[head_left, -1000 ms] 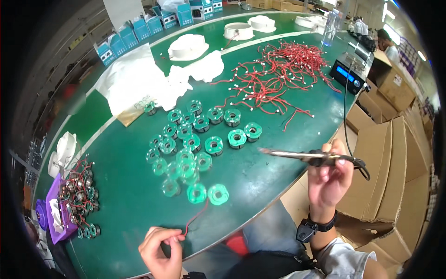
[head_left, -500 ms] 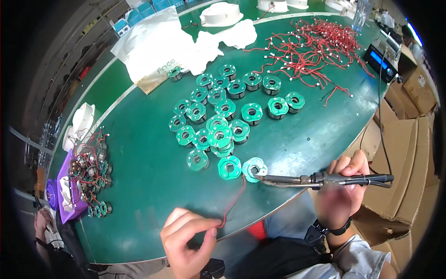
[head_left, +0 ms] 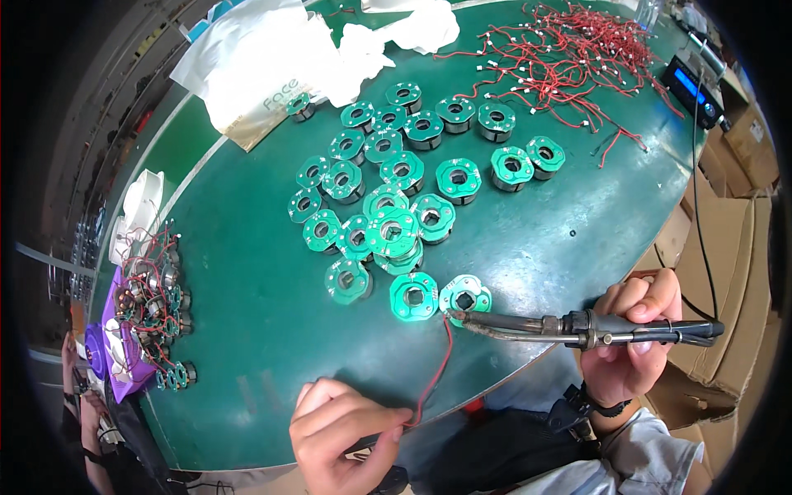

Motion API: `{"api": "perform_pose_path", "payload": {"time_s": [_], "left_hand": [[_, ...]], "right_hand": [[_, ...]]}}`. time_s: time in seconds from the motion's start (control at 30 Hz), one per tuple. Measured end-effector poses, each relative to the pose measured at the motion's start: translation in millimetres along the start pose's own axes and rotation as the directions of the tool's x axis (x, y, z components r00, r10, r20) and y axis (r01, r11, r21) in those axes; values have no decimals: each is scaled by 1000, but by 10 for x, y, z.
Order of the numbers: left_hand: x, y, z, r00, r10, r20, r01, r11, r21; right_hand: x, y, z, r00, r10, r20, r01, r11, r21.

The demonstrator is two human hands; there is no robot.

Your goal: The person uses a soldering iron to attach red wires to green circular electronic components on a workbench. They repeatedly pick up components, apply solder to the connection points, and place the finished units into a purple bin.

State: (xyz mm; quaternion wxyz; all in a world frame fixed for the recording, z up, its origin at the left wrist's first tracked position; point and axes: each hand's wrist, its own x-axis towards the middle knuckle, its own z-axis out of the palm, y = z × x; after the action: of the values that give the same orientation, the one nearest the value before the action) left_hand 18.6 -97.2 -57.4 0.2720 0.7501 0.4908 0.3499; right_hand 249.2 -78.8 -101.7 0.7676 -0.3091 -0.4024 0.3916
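Note:
My left hand point(head_left: 342, 437) is closed in a pinch on a thin red wire point(head_left: 437, 375), with a dark strand beside it, near the table's front edge. The wire's far end rises to the lower left edge of a round green circuit board on a motor coil point(head_left: 478, 290). In my right hand point(head_left: 617, 373) is a soldering iron point(head_left: 528, 323) with a thin metal tube along its side. Its tip lies at that same board edge, by the wire end; whether they touch I cannot tell. Another board-topped coil point(head_left: 403, 308) sits just left.
Several more green-topped coils point(head_left: 402, 172) cover the table's middle, some stacked. A heap of red wires point(head_left: 569, 58) lies at the far right beside a black soldering station point(head_left: 691, 92). White bags point(head_left: 256, 66) lie at the back; a purple tray point(head_left: 115, 363) with wired coils is left.
The wire end and the iron's tip have come closer together at the board's lower left edge. My left hand has shifted slightly right. The whole view has also moved a little.

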Motion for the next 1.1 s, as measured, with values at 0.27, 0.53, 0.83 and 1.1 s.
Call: {"api": "perform_pose_path", "payload": {"time_s": [0.27,0.53,0.83,1.1], "left_hand": [[14,0,6,1000,-7,-13,7,1000,-24],[33,16,-6,1000,15,-6,-15,1000,7],[25,21,1,1000,-16,-10,15,1000,-26],[41,30,-13,1000,-1,2,1,1000,4]], "right_hand": [[6,0,-3,1000,-9,18,9,1000,-13],[5,-5,10,1000,2,13,-2,1000,-4],[8,-5,13,1000,2,9,-1,1000,-8],[2,-17,10,1000,14,6,-14,1000,-19]]}}
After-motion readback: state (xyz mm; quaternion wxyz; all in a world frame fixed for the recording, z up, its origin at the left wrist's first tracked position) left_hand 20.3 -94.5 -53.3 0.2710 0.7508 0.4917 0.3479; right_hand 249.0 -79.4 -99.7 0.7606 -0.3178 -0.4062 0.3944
